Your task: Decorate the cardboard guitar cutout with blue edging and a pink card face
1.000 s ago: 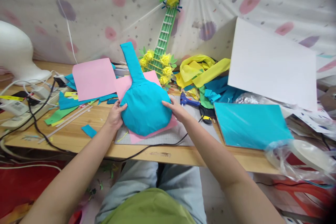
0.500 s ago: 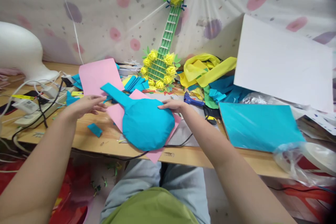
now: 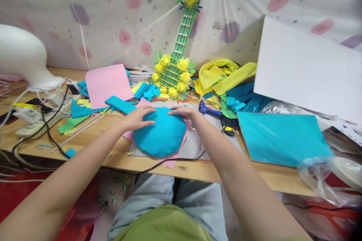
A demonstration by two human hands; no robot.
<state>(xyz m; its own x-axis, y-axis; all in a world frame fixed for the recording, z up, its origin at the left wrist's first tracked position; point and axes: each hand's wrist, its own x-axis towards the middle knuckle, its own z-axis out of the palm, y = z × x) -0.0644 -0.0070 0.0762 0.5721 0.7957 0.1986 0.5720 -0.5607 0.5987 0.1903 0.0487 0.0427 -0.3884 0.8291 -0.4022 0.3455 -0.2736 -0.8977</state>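
Note:
A blue paper-covered piece [image 3: 158,139], round with a straight neck pointing to the upper left, lies in front of me on the table. My left hand [image 3: 141,117] rests on its upper left, thumb and fingers apart. At its upper right edge, the fingers of my right hand [image 3: 183,112] lie stretched out on the blue surface. Beneath the piece, corners of a pink sheet [image 3: 171,163] stick out. Under that is a grey mat [image 3: 198,147].
Behind stands a green paper guitar [image 3: 181,49] with yellow flowers. A blue glue gun [image 3: 207,109] lies right of my right hand. Farther right are a blue board [image 3: 283,135] and a leaning white board [image 3: 305,71]. A power strip [image 3: 56,115] with cables is at left.
My left hand has moved right onto the blue piece. Its neck now sits lower, tilted less steeply. A small blue scrap has shifted left toward the table edge. My right hand stays nearly in place.

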